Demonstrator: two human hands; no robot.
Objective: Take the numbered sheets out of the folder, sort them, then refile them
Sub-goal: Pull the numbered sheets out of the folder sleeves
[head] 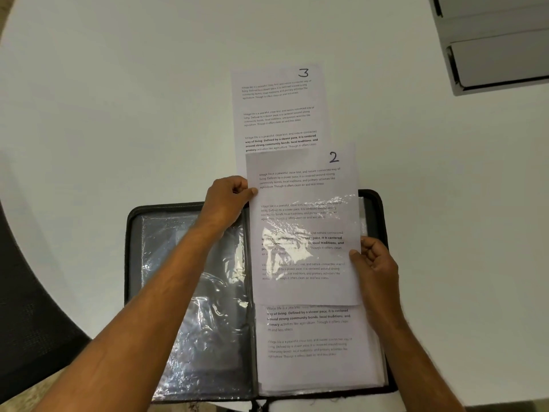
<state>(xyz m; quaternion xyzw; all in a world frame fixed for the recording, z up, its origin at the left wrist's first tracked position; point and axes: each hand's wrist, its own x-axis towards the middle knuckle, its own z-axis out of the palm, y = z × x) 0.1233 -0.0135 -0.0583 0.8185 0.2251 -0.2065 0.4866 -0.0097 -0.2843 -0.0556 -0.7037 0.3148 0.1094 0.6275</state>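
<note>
The folder (190, 292) lies open on the white counter (118, 99), near its front edge, spine running away from the person. Its left half shows dark backing under glossy clear sleeves (208, 307). Its right half holds a stack of sleeved printed sheets (309, 337).

The sheet marked 2 (303, 203) is partly inside a clear sleeve on the right half. Its upper part, bearing the number, projects past the folder's far edge, and the sleeve's plastic glares over its lower part.

The left hand (227, 203) pinches the sheet's left edge between thumb and curled fingers, near the folder's far edge. The right hand (375, 263) grips the right edge lower down, thumb on the top face and fingers curled behind.

The sheet marked 3 (279, 108) lies flat on the counter just beyond the folder. Its near end is overlapped by the sheet marked 2.

A grey cabinet-like unit (499, 46) occupies the far right corner. A dark chair (29, 307) sits at the left edge.
</note>
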